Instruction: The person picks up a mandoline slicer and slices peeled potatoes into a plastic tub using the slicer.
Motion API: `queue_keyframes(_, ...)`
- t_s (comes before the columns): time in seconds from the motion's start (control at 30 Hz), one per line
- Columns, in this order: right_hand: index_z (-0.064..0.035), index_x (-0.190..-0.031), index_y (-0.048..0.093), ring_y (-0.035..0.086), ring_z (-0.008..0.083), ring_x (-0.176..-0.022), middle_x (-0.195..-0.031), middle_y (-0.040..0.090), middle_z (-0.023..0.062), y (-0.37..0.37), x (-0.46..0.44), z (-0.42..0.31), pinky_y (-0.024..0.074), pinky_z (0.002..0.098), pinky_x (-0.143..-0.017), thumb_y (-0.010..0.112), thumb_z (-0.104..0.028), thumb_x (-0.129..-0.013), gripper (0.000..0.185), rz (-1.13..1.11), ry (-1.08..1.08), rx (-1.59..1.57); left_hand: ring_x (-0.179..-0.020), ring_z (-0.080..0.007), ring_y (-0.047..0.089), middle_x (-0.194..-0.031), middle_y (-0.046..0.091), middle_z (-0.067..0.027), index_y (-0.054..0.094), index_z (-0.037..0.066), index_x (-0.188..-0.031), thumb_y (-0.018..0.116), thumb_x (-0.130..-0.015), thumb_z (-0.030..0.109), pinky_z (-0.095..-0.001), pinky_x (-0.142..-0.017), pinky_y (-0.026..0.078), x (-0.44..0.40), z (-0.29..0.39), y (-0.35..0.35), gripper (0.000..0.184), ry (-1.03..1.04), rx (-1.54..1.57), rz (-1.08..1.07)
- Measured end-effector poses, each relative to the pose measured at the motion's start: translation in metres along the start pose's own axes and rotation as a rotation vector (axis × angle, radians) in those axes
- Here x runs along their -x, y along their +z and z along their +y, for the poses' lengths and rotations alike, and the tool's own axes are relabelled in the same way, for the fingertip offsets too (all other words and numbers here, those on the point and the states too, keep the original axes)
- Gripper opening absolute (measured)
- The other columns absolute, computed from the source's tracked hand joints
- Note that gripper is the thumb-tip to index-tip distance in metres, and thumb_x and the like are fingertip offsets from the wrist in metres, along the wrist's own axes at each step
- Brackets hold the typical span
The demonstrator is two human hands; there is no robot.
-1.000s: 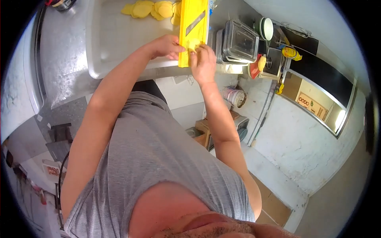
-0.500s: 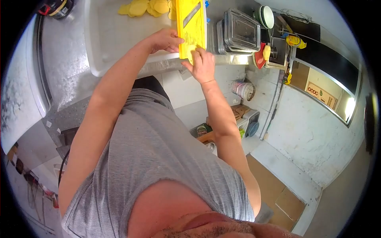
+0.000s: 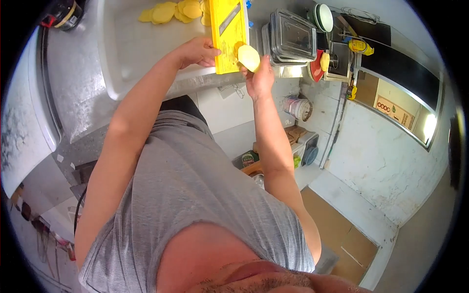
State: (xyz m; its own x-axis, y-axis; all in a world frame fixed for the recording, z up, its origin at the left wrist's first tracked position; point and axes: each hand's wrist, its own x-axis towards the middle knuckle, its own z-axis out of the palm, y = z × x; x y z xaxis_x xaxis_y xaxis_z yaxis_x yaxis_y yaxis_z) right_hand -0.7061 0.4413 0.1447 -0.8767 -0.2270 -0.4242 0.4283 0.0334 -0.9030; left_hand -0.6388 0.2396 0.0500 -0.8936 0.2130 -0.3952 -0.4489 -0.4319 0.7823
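A yellow mandoline slicer (image 3: pixel 229 35) with a slanted blade slot lies across the right end of a white tray (image 3: pixel 113 82). My left hand (image 3: pixel 198 52) grips the slicer's left edge near its lower end, fingers closed on it. In my right hand (image 3: pixel 259 78) is a peeled potato (image 3: pixel 249 58), its flat, pale yellow cut face turned up. The potato is at the slicer's lower right edge; whether it touches the slicer I cannot tell. Overlapping potato slices (image 3: pixel 165 12) lie in the tray, left of the slicer and partly hidden by it.
Stacked clear plastic containers (image 3: pixel 293 36) stand right of the slicer. Beyond them are bowls (image 3: pixel 323 18), a red dish (image 3: pixel 316 66) and a yellow bottle (image 3: pixel 360 47). A dark jar (image 3: pixel 68 17) stands at the far left. Below the counter is a white bucket (image 3: pixel 298 108).
My right hand has lifted the potato off the slicer's lower end, moved slightly right and turned its cut face up. The left hand still holds the slicer.
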Motion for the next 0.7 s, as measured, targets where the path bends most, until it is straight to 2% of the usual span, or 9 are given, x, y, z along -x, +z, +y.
queue_keyframes(0.13,0.0009,-0.11,0.056,0.061,0.018,-0.064,-0.095,0.067,0.0121,0.002,-0.003,-0.004,0.0511,0.0275,-0.057,0.033,-0.042,-0.108,0.049,-0.062,0.078,-0.128,-0.087,-0.0096,0.065,-0.109,0.066,-0.0033,0.058,0.006,-0.121,0.065,-0.095,0.029,-0.0252,-0.08,0.053,0.0,-0.002,0.0,0.036,-0.014,0.014,0.008)
queue_keyframes(0.23,0.0004,-0.109,0.057,0.063,0.0185,-0.069,-0.095,0.067,0.0117,0.004,-0.006,-0.008,0.0528,0.0301,-0.06,0.035,-0.04,-0.108,0.046,-0.012,0.08,-0.13,-0.086,-0.0104,0.066,-0.106,0.068,-0.0054,0.059,0.004,-0.119,0.067,-0.094,0.03,-0.0253,-0.079,0.055,0.001,0.0,0.002,0.037,-0.011,0.021,0.019)
queue_keyframes(0.33,-0.0016,-0.105,0.06,0.066,0.0229,-0.079,-0.097,0.067,0.013,-0.008,-0.017,-0.005,0.0547,0.0349,-0.066,0.044,-0.033,-0.106,0.035,-0.061,-0.121,0.18,-0.085,-0.0109,0.067,-0.106,0.068,-0.0063,0.059,0.003,-0.118,0.067,-0.094,0.03,-0.0255,-0.078,0.055,0.001,-0.001,0.001,0.037,0.001,0.036,0.005)
queue_keyframes(0.43,-0.002,-0.106,0.063,0.065,0.0259,-0.091,-0.111,0.065,0.0137,-0.01,-0.022,-0.001,0.0542,0.0399,-0.075,0.058,-0.022,-0.097,0.022,0.037,-0.745,1.084,-0.085,-0.011,0.067,-0.105,0.068,-0.0059,0.06,0.004,-0.118,0.067,-0.093,0.029,-0.0257,-0.079,0.056,0.0,-0.002,0.0,0.036,0.009,0.051,0.002)
queue_keyframes(0.53,-0.0046,-0.101,0.065,0.064,0.0296,-0.09,-0.108,0.065,0.0141,0.005,-0.016,0.01,0.0535,0.0418,-0.076,0.067,-0.015,-0.088,0.017,-0.101,-1.135,1.389,-0.085,-0.0114,0.067,-0.103,0.068,-0.0057,0.06,0.003,-0.117,0.068,-0.093,0.029,-0.0257,-0.078,0.056,-0.001,-0.003,0.0,0.036,0.02,0.057,-0.013)
queue_keyframes(0.57,-0.0052,-0.101,0.065,0.062,0.0343,-0.092,-0.105,0.064,0.0136,0.004,-0.017,0.018,0.0522,0.0425,-0.08,0.07,-0.014,-0.083,0.021,-0.146,-1.112,1.403,-0.085,-0.0115,0.067,-0.102,0.068,-0.0056,0.06,0.003,-0.117,0.068,-0.093,0.028,-0.0256,-0.077,0.056,-0.001,-0.003,-0.001,0.035,0.026,0.059,-0.017)
queue_keyframes(0.7,-0.0055,-0.097,0.065,0.06,0.0321,-0.094,-0.104,0.063,0.0097,0.004,-0.025,0.02,0.0504,0.0418,-0.081,0.071,-0.015,-0.083,0.018,-0.149,-1.228,1.371,-0.084,-0.0123,0.067,-0.101,0.068,-0.0059,0.061,0.002,-0.114,0.068,-0.092,0.026,-0.0256,-0.075,0.056,0.0,-0.003,0.0,0.033,0.026,0.077,0.001)
